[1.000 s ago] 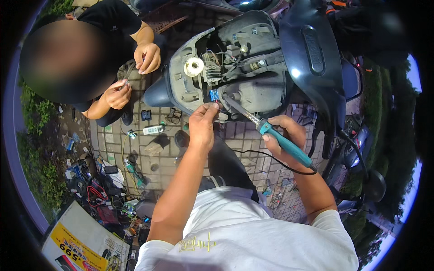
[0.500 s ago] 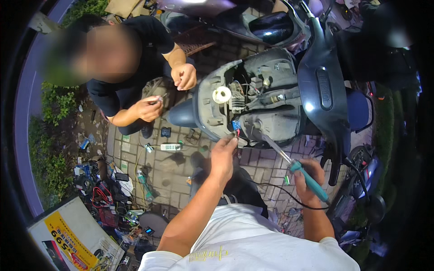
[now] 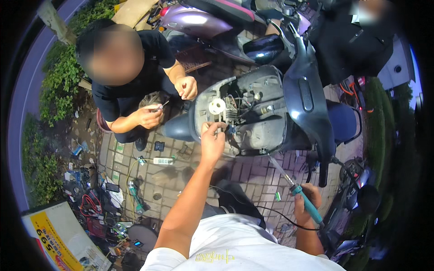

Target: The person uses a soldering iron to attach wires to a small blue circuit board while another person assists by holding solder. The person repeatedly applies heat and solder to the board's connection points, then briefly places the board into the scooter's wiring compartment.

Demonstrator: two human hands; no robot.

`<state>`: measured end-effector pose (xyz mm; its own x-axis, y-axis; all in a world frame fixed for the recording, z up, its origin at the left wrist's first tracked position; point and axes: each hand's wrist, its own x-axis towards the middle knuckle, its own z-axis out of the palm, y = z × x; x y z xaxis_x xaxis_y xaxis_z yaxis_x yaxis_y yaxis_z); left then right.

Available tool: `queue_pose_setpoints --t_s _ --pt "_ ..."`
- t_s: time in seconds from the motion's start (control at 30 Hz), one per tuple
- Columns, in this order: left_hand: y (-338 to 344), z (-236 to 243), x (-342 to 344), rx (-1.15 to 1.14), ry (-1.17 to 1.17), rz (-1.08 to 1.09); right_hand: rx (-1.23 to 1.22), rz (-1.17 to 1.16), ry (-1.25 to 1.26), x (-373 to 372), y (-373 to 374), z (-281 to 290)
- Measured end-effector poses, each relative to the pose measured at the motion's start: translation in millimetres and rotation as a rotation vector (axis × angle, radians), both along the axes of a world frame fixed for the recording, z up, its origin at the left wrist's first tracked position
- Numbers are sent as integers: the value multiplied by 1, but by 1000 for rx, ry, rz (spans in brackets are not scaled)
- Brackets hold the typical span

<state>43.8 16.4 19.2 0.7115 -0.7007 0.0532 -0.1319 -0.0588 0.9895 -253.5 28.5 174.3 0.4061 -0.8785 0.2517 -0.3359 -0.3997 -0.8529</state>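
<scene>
My right hand [image 3: 305, 201] is closed round the teal handle of a soldering iron [image 3: 304, 198]. Its metal tip points up and left, just off the near rim of the opened scooter body [image 3: 260, 135]. Over the near left part of that body is my left hand [image 3: 212, 141]. Its thumb and fingers are pinched together just below a white roll [image 3: 217, 106]; whatever lies between them I cannot make out. A small blue part [image 3: 231, 129] sits right of those fingertips, partly hidden. Wires and a finned metal block [image 3: 233, 113] show in the open compartment.
A person in black crouches at the left, a small thin object in one hand [image 3: 149, 116]. Another person in dark clothes stands at the far right. A white power strip [image 3: 163, 161] lies on the paving. Tools and scraps [image 3: 97, 198] cover the ground at left.
My left hand has gone from the red wires by the blue part up to the white roll. The soldering iron has drawn back from over the scooter body to beside its rim.
</scene>
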Motion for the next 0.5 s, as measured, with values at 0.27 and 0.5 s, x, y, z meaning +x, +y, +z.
queue_pose_setpoints --t_s 0.27,0.5 --pt "-14 -2 1 71 143 -53 67 49 56 -18 -18 3" --pt "-14 8 -5 64 202 -44 55 14 79 -22 -21 -2"
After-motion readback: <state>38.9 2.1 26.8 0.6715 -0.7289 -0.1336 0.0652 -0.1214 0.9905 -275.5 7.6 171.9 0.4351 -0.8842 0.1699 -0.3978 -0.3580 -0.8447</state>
